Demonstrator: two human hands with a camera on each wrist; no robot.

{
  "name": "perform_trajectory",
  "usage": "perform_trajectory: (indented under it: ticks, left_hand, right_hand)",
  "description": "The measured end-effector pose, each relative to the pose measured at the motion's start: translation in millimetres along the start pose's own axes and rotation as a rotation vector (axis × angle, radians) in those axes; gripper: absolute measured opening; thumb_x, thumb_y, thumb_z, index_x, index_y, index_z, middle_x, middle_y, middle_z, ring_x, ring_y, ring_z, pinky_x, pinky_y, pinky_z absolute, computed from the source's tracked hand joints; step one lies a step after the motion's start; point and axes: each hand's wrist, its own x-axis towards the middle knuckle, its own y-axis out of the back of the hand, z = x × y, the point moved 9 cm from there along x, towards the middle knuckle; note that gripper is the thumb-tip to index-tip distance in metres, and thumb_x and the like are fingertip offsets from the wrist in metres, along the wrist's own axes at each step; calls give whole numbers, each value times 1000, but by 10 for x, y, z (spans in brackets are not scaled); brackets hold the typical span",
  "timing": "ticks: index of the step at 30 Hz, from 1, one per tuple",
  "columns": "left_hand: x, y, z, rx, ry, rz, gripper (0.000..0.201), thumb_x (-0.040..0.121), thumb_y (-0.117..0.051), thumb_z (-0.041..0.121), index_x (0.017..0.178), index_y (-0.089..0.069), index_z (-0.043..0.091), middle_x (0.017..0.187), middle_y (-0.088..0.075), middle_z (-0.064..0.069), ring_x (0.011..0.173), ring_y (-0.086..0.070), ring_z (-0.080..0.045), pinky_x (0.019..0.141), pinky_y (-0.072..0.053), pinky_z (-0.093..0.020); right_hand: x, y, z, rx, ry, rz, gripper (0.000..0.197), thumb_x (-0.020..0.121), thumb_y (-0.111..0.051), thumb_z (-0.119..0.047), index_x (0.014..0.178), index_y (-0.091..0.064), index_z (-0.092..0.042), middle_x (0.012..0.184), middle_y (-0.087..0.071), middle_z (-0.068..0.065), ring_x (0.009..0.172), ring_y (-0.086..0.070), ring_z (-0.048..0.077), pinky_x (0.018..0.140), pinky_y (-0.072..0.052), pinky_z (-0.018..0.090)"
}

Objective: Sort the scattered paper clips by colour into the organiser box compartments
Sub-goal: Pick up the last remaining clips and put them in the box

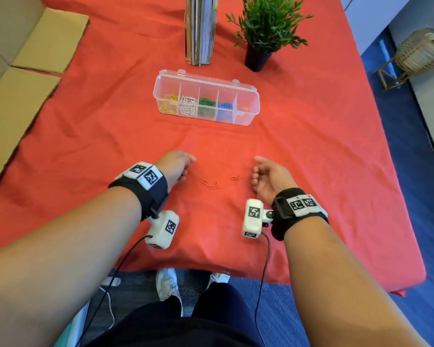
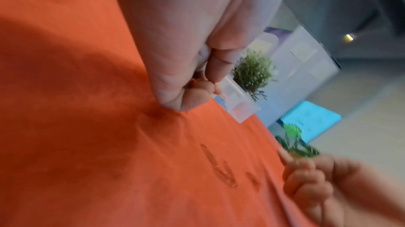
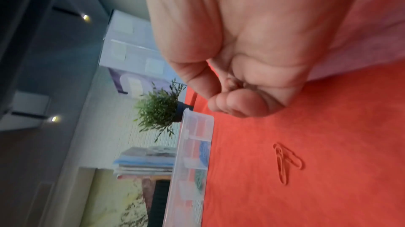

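- Left hand: fingers curled inward, lying on the red tablecloth; no clip visibly held.
- Right hand: palm turned inward, fingers loosely curled; something small may sit in the curl, but blur prevents certainty.
- Red paper clips: loose on the cloth between both hands.
- Clear plastic organiser box: farther back, with yellow, white, green and blue clips in separate compartments.

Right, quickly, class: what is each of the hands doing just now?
Left hand: fingers curled; cannot tell whether it holds anything.
Right hand: fingers curled inward; cannot tell whether it holds anything.
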Motion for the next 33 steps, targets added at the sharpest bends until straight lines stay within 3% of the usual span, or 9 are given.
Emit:
perform_trajectory:
  ticks: [5,9,12,14,23,27,29,31,33]
  left_hand:
    - [-212,-177,-55,-462,204,-166,23,86,-35,15,71,-52,15,62,-39,2,55,-40,-12,53,-39,-25]
    - [-163,-180,-19,-434,149,-123,24,89,-39,19,67,-50,16,63,-43,2,49,-43,-9,43,-41,-16]
    - [-59,-12,-18,-226,26,41,20,89,-47,21,71,-56,17,64,-42,2,50,-39,-10,43,-37,-18]
    - [-9,159,40,99,-119,166,20,88,-53,29,81,-63,14,75,-53,2,63,-48,-14,60,-41,-26]
    - [82,94,242,780,-427,312,24,85,-60,24,105,-68,15,108,-64,-13,99,-60,-29,86,-44,-33]
    - [117,33,190,829,-427,281,25,83,-62,18,107,-68,16,116,-57,-16,100,-60,-31,87,-46,-32]
    - [101,38,164,832,-431,286,18,82,-62,15,99,-69,14,116,-55,-18,98,-60,-34,83,-46,-32]
    - [84,48,145,837,-427,290,12,83,-62,16,91,-67,10,112,-53,-20,93,-59,-34,77,-43,-31]
    - [81,45,130,842,-403,285,11,84,-60,17,88,-64,8,109,-54,-20,92,-58,-35,77,-42,-33]
  right_hand:
    - [-125,27,66,80,-54,-62,22,85,-40,-11,73,-58,-8,63,-51,4,50,-50,13,44,-45,18]
    - [-32,-32,45,-540,93,26,16,85,-55,-13,70,-54,-18,61,-47,0,42,-43,8,37,-35,16]
    - [15,-163,-32,-1019,268,74,10,78,-65,-23,74,-56,-21,75,-60,-2,69,-55,15,70,-48,27]
    - [16,-291,-23,-1225,361,71,14,79,-64,-26,88,-56,-20,94,-62,3,87,-59,20,85,-45,28]
    - [-200,-627,92,-1773,570,133,31,88,-40,-3,119,-46,1,119,-53,24,108,-56,41,90,-48,43]
    - [-113,-333,28,-1446,385,122,30,85,-48,-9,114,-54,-2,115,-62,18,107,-60,33,90,-47,35]
    - [-58,-135,42,-1105,273,101,20,84,-50,-8,98,-63,-14,91,-66,8,81,-62,27,70,-51,31]
    - [-70,39,124,-723,121,78,19,84,-47,-6,77,-59,-19,64,-52,1,49,-45,14,39,-37,20]
    - [-133,126,215,-388,-32,42,20,88,-46,-10,71,-54,-15,56,-44,-1,38,-40,8,34,-31,14]
